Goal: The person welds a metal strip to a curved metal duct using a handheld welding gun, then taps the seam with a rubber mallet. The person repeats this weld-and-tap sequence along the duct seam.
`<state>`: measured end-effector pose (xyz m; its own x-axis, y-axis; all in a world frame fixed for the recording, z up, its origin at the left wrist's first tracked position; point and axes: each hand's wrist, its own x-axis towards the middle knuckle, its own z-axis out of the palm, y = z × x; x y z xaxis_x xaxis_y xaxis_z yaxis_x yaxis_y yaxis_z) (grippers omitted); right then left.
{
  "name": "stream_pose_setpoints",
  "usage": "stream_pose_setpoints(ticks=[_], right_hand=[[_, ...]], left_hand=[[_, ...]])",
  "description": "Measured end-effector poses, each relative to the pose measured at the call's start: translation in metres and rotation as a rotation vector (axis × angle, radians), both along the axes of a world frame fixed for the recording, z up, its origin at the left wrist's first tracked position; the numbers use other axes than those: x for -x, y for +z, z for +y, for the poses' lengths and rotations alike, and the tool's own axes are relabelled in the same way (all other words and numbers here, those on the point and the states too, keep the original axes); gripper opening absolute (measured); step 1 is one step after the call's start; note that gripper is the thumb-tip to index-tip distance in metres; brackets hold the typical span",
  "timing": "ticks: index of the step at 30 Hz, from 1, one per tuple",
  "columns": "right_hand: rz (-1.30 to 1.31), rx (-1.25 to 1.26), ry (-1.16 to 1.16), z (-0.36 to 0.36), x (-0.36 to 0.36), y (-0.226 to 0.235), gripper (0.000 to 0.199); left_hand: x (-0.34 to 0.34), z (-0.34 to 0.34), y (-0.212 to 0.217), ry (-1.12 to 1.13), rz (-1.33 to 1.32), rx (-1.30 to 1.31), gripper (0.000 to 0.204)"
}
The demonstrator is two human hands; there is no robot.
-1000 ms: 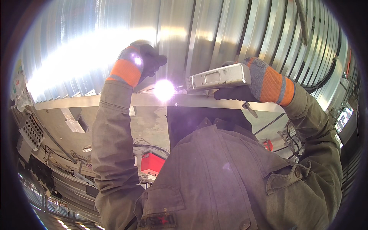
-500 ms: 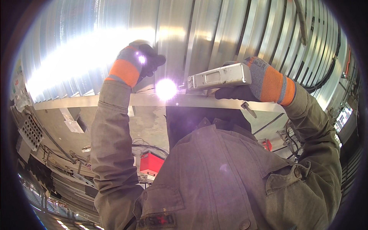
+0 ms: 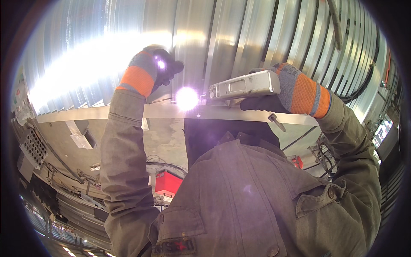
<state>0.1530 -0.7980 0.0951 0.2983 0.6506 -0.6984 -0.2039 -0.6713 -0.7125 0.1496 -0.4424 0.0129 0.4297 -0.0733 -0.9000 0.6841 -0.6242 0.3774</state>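
Observation:
A white-violet welding glare (image 3: 187, 99) burns at the near edge of a ribbed panel of bright metal profiles (image 3: 192, 51). My right hand (image 3: 291, 90), in a grey and orange glove with dark fingers, is closed around a silver box-bodied welding torch (image 3: 246, 85). Its narrow end points left at the glare, which hides the tip. Up and left of the glare, my left hand (image 3: 160, 68) is closed in a matching glove, fingers curled. Whatever it may hold is hidden. A thin dark line (image 3: 160, 101) runs below that hand toward the glare.
A pale metal rail (image 3: 98, 115) borders the panel's near side, with a small metal handle (image 3: 277, 122) jutting from it at the right. Beyond lie a red box (image 3: 170, 183) among cables, a perforated metal piece (image 3: 35, 147), and a black cable (image 3: 364, 88) on the panel.
The glare has shifted very slightly to the right. Both hands hold almost the same places, and the torch stays in my right hand.

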Motion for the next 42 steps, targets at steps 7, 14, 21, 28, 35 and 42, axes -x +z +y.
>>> stream_pose_setpoints(ticks=[7,14,21,28,35,42], right_hand=[[-0.056,0.021,0.028,0.010,-0.003,0.009,0.050],[-0.093,0.106,0.111,0.010,-0.008,0.018,0.052],[-0.184,0.080,0.121,0.014,-0.006,0.021,0.053],[-0.129,0.315,0.249,0.028,-0.007,0.030,0.055],[-0.221,0.173,0.254,0.042,-0.005,0.040,0.056],[-0.303,0.161,0.313,0.050,-0.013,0.064,0.044]], left_hand=[[-0.012,-0.012,-0.001,-0.257,0.097,-0.202,0.033],[-0.008,-0.006,-0.001,-0.178,0.092,-0.123,0.034],[-0.008,-0.012,0.004,-0.224,0.046,-0.193,0.037],[0.000,-0.017,0.012,-0.165,-0.005,-0.204,0.032],[0.014,-0.004,0.023,-0.101,0.024,-0.150,0.032],[0.092,0.089,0.004,0.768,-0.624,-0.090,0.037]])
